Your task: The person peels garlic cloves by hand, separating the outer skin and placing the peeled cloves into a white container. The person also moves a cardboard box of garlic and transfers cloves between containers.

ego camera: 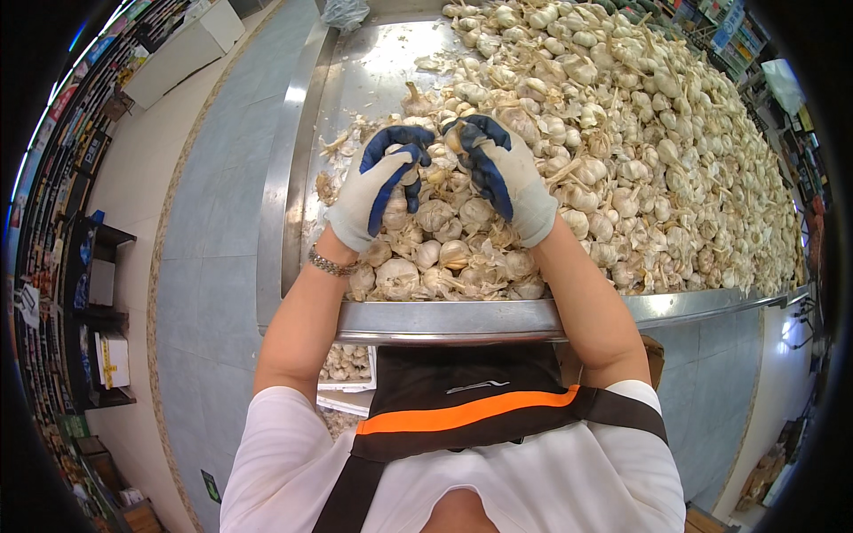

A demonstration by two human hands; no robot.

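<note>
Both my hands wear white work gloves with blue coated palms and fingers. My left hand (390,176) is curled around a pale garlic bulb (400,152), mostly hidden by the fingers. My right hand (490,160) pinches a brownish garlic piece (454,138) between thumb and fingers; whether it is a clove or a small bulb cannot be told. The two hands are slightly apart over a heap of garlic bulbs (620,160) on a stainless steel display counter (453,320). Loose skins lie among the bulbs below and between the hands.
The counter's raised metal edge (273,200) runs along the left. A clear plastic bag (345,13) lies at its far left corner. Under the front edge, beside my apron (466,413), stands a white box (346,385) of garlic. Store shelves (80,293) line the far left, beyond the aisle.
</note>
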